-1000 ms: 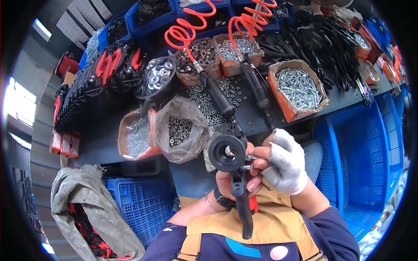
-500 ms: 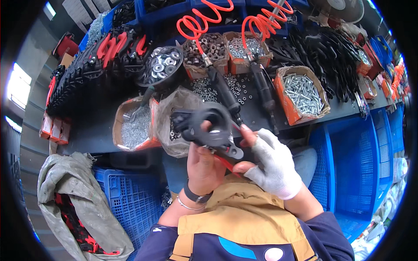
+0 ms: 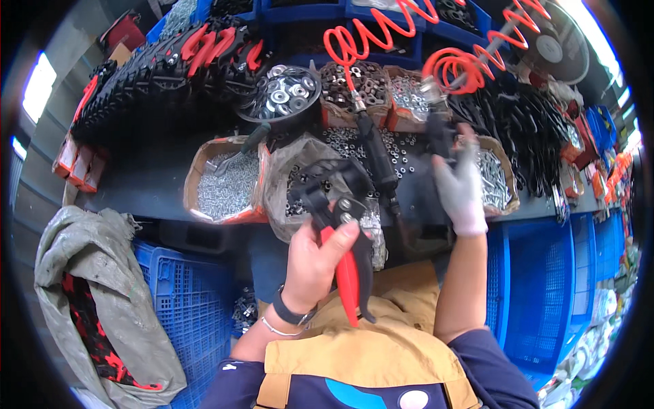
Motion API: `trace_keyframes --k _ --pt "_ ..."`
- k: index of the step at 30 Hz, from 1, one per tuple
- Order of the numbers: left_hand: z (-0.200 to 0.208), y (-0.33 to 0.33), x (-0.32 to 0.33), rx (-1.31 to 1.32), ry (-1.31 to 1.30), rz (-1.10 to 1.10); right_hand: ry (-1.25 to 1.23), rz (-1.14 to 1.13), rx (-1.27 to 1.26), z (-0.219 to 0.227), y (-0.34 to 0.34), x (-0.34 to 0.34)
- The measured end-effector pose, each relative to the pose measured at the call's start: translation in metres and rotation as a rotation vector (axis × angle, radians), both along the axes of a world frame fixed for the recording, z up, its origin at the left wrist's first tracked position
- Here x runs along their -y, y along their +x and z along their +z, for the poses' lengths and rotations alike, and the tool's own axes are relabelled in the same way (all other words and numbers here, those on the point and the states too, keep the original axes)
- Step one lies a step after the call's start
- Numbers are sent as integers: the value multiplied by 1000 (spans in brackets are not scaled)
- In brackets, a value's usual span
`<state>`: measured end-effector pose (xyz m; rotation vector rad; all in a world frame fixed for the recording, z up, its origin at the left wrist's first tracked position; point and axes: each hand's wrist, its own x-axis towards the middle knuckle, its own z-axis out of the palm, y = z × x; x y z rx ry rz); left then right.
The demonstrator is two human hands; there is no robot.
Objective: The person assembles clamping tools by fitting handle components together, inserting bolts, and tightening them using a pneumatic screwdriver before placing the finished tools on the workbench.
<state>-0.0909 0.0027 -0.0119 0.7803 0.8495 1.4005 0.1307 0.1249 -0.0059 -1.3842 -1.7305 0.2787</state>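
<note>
The tabletop (image 3: 136, 170) carries a grey plastic bag (image 3: 281, 198) of nuts. In front of the bag, overlapping it, is the black-and-red tool (image 3: 347, 279). The left hand (image 3: 310, 262), nearer than the bag, now holds it alone, closed round it, thumb by a bolt (image 3: 345, 217). The right hand (image 3: 458, 180) has left it for a black driver (image 3: 437, 129) right of the bag, fingers partly curled; blur hides whether they grip. The tool's ring end is smeared; most left fingers are hidden.
</note>
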Motion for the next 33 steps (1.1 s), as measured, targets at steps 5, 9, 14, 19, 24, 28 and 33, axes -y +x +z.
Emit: trace_keyframes --k 5,9,14,19,24,28,33 --pt "-5 7 -2 -827 292 130 -5 737 -1246 86 -8 72" --pt "-3 24 -4 -894 349 140 366 661 -1086 102 -38 93" --pt "-1 36 1 -788 337 117 521 759 -809 76 -47 90" --pt "-12 45 8 -420 249 36 446 945 -748 70 -38 92" --pt "-1 46 9 -409 183 -25 549 461 -932 82 -63 104" --pt "-8 49 12 -364 210 -26 489 834 -693 75 -39 99" --pt "-9 50 13 -448 219 -53 448 732 -734 76 -42 106"
